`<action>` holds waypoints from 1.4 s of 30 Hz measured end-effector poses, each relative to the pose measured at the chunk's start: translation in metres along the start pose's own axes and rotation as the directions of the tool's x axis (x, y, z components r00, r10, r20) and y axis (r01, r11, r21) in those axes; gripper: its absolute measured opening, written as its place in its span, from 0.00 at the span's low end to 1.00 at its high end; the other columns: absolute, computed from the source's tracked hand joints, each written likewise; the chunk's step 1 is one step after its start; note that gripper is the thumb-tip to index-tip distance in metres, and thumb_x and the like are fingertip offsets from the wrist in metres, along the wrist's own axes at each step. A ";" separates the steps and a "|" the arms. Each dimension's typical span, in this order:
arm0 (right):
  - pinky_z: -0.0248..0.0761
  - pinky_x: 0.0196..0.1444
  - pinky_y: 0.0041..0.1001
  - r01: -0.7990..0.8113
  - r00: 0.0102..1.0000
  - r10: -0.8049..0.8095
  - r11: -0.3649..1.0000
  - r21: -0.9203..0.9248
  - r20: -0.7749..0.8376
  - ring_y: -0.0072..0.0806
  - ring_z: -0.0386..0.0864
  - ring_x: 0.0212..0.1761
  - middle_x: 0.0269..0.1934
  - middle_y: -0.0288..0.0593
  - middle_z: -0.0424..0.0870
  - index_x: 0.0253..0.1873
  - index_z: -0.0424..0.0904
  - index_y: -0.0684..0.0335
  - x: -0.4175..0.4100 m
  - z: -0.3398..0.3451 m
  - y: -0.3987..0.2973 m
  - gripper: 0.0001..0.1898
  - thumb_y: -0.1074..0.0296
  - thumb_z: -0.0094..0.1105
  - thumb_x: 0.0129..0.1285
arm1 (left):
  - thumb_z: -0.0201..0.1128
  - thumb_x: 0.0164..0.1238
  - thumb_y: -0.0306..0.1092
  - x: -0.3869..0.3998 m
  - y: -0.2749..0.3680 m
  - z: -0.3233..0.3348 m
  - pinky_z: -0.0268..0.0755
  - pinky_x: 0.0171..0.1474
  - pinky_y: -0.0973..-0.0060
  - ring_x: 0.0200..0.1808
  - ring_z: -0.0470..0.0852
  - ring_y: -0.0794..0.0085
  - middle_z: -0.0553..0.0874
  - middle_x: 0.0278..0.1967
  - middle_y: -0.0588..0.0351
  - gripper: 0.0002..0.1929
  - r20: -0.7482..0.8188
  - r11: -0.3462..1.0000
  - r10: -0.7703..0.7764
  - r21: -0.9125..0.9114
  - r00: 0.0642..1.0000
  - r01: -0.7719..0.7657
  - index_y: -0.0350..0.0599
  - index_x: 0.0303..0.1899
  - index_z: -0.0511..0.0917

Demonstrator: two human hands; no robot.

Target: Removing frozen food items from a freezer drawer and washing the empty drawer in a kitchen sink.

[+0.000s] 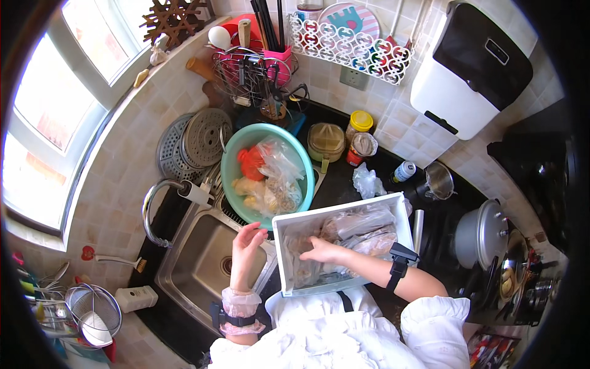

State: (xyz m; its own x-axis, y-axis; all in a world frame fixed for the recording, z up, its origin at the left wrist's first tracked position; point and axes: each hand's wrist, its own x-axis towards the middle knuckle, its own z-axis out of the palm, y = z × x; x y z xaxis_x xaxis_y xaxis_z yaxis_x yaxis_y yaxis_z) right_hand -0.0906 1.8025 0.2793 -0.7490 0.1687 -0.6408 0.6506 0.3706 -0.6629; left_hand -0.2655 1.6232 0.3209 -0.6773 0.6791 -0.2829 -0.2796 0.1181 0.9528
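A white freezer drawer (341, 210) rests at the counter edge against my front, filled with plastic bags of frozen-looking food (359, 230). My right hand (320, 250) reaches inside it, fingers apart over the bags at its left end; whether the fingertips touch a bag is unclear. Just outside the drawer's left wall, my left hand (249, 240) is raised above the sink edge, empty, with loosely bent fingers. Beyond both hands, a turquoise plastic basin (229, 184) holds a red plastic bag (251, 163) and clear bags of food (281, 184).
A stainless steel sink (198, 249) with a chrome faucet (150, 212) lies to the left. Jars (360, 122), a crumpled plastic bag (367, 181) and a can (404, 171) stand behind the drawer. To the right is a pressure cooker (477, 235). Perforated steamer plates (207, 136) lean on the wall.
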 end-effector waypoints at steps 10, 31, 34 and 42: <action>0.79 0.45 0.46 0.589 0.705 -0.700 0.667 -0.457 -0.114 0.49 0.85 0.44 0.62 0.57 0.76 0.61 0.71 0.66 -0.020 -0.016 -0.046 0.22 0.77 0.51 0.61 | 0.63 0.72 0.26 -0.009 -0.005 0.021 0.75 0.55 0.76 0.51 0.83 0.74 0.85 0.50 0.51 0.19 0.101 0.993 0.062 0.098 0.993 -0.071 0.37 0.62 0.74; 0.75 0.38 0.42 0.480 0.665 -0.667 0.726 -0.493 -0.334 0.45 0.83 0.37 0.34 0.45 0.79 0.37 0.82 0.56 -0.114 -0.091 -0.094 0.05 0.69 0.57 0.60 | 0.59 0.77 0.32 -0.025 0.016 0.021 0.75 0.57 0.76 0.55 0.83 0.73 0.85 0.53 0.53 0.17 0.090 0.993 0.120 0.009 0.989 -0.122 0.36 0.61 0.75; 0.77 0.39 0.38 0.459 0.679 -0.678 0.693 -0.556 -0.283 0.42 0.83 0.37 0.34 0.40 0.80 0.39 0.86 0.55 -0.120 -0.097 -0.100 0.13 0.80 0.59 0.51 | 0.56 0.79 0.34 -0.028 0.041 0.031 0.73 0.59 0.74 0.58 0.80 0.73 0.82 0.57 0.54 0.17 0.127 0.984 0.174 -0.064 0.977 -0.167 0.37 0.62 0.74; 0.73 0.24 0.28 0.206 0.432 -0.829 0.475 -0.855 -0.356 0.31 0.82 0.23 0.34 0.39 0.80 0.36 0.81 0.56 -0.159 -0.088 -0.128 0.03 0.71 0.63 0.55 | 0.67 0.71 0.30 -0.033 0.031 0.018 0.72 0.65 0.69 0.64 0.76 0.70 0.78 0.62 0.52 0.24 0.355 0.972 0.090 0.174 0.930 -0.160 0.39 0.65 0.72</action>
State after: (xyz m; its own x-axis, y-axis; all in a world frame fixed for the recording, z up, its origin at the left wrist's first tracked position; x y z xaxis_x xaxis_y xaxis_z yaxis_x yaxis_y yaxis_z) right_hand -0.0656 1.8087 0.5005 -0.9075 0.0906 0.4101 0.0468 0.9922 -0.1157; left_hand -0.2396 1.6172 0.3615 -0.4136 0.8998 -0.1389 -0.0453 0.1320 0.9902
